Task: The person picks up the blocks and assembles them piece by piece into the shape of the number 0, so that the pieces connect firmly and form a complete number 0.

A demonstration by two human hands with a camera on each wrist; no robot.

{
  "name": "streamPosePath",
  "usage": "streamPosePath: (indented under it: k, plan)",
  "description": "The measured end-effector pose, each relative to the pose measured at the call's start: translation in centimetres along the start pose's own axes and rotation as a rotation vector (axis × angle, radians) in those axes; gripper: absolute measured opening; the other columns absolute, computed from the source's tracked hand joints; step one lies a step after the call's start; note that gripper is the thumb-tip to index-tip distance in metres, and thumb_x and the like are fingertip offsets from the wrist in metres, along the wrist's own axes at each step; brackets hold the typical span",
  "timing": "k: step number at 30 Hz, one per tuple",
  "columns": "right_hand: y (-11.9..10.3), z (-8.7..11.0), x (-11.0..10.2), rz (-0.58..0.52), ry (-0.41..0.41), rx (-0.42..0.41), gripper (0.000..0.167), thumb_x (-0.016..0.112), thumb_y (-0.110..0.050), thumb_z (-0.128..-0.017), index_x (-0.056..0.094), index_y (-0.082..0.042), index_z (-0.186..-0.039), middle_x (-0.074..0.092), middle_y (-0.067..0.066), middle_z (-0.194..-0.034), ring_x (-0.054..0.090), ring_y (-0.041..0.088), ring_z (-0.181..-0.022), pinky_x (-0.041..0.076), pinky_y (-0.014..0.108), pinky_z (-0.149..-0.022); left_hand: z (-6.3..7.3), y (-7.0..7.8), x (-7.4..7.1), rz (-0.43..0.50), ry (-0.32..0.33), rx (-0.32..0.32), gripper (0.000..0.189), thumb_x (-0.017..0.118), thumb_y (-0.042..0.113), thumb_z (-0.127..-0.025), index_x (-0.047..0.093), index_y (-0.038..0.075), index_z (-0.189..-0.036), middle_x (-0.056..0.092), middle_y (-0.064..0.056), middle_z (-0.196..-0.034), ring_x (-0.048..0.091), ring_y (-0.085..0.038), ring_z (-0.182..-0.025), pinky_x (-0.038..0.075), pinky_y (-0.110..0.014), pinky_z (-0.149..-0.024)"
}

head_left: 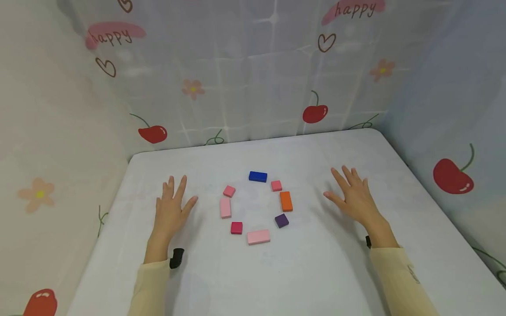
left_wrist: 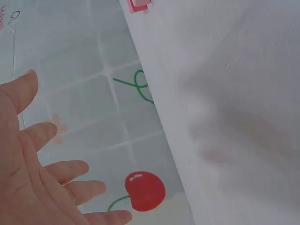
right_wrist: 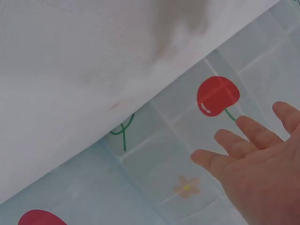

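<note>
Several small blocks lie in a rough ring on a white table: a blue block (head_left: 258, 177) at the back, an orange block (head_left: 286, 201) and a dark purple block (head_left: 282, 220) on the right, a coral block (head_left: 276, 186) between blue and orange. On the left are another coral block (head_left: 229, 191), a light pink block (head_left: 225, 208) and a crimson block (head_left: 236, 228); a second light pink block (head_left: 258, 237) lies in front. My left hand (head_left: 170, 215), fingers spread, is left of the ring. Over on the right my right hand (head_left: 357, 199) is likewise spread. Both hold nothing.
The white table (head_left: 316, 272) is bounded at the back and sides by a printed curtain (head_left: 253, 87) with cherries and flowers. A black wrist device (head_left: 176, 258) shows beside the left sleeve, and part of another (head_left: 368, 242) by the right.
</note>
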State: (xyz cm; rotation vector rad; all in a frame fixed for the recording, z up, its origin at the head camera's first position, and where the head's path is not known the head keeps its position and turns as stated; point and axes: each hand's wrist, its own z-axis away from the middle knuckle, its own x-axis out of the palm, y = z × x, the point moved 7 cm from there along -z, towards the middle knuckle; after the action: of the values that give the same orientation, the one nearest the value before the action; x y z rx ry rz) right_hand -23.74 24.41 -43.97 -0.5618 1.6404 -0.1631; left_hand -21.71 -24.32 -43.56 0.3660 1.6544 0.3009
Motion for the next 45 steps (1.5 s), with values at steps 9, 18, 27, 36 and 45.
streamPosePath:
  k: [9,18,27,36,45]
  plan:
    - [-2.5,1.3,0.5,-0.095,0.018,-0.031,0.08,0.074,-0.034,-0.087,0.035,-0.009,-0.152,0.035,0.027,-0.148,0.036,0.048,-0.132,0.037,0.067,-0.099,1.1,2.1,1.2,0.158,-0.045,0.058,0.072,0.056,0.044,-0.097,0.026,0.015,-0.156,0.017,-0.024,-0.16,0.019,-0.049,-0.145,0.023,-0.072,-0.107]
    - [-8.1,2.1,2.0,-0.24,-0.057,-0.108,0.075,0.077,-0.026,-0.084,0.042,-0.011,-0.149,0.05,0.017,-0.133,0.058,0.035,-0.107,0.053,0.05,-0.086,1.7,3.1,1.8,0.297,-0.056,0.094,0.071,0.063,0.038,-0.095,0.033,0.012,-0.153,0.037,-0.025,-0.147,0.04,-0.042,-0.134,0.036,-0.062,-0.104]
    - [-12.6,2.5,5.0,-0.289,-0.201,-0.263,0.059,0.078,-0.022,-0.083,0.056,-0.004,-0.134,0.063,0.01,-0.107,0.063,0.018,-0.087,0.055,0.027,-0.071,2.6,5.3,3.7,0.396,-0.112,0.147,0.061,0.077,0.021,-0.084,0.054,0.011,-0.14,0.06,-0.017,-0.118,0.061,-0.024,-0.097,0.054,-0.039,-0.082]
    - [-15.1,2.5,8.2,-0.233,-0.344,-0.3,0.053,0.08,-0.017,-0.081,0.062,-0.001,-0.129,0.059,-0.004,-0.081,0.054,0.008,-0.075,0.049,0.022,-0.07,2.7,6.7,6.2,0.408,-0.216,0.125,0.048,0.082,0.011,-0.078,0.068,0.009,-0.123,0.066,-0.008,-0.101,0.062,-0.015,-0.082,0.051,-0.023,-0.068]
    - [-16.8,2.5,10.5,-0.143,-0.395,-0.284,0.03,0.078,-0.01,-0.081,0.071,-0.001,-0.109,0.051,-0.005,-0.067,0.045,0.008,-0.064,0.039,0.02,-0.06,2.9,8.0,7.5,0.339,-0.267,0.11,0.041,0.084,0.009,-0.075,0.072,0.007,-0.114,0.063,-0.003,-0.089,0.057,-0.011,-0.075,0.048,-0.023,-0.067]
